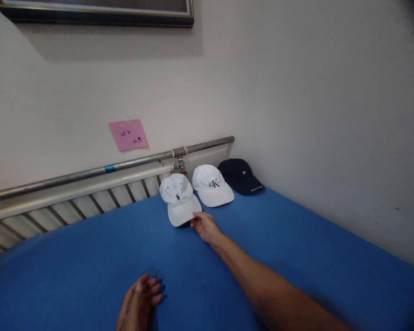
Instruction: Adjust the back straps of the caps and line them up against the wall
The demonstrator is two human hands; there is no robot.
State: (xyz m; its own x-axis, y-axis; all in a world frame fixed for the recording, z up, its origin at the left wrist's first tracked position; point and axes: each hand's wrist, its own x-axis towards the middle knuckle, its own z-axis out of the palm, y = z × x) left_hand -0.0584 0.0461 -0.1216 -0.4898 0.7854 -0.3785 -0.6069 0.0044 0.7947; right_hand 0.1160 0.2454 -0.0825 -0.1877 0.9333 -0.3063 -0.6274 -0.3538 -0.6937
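My right hand [205,226] pinches the front edge of the brim of a white baseball cap [180,197] with a small dark emblem. The cap's brim is on the near side, with dark shadow under it. Beside it on the right lies a second white cap [212,186] with black letters on its front. Farther right, in the corner, is a dark navy cap [239,177] with small white marks. Well nearer to me, my left hand [139,301] rests low over the blue surface, fingers loosely curved and apart, holding nothing.
A blue covered surface [100,257] spreads beneath the caps. Behind it run a metal pipe [79,174], a white radiator [89,204] and a valve [180,163]. A pink note [128,135] is stuck on the wall, below a picture frame [106,19]. Another wall [331,115] bounds the right side.
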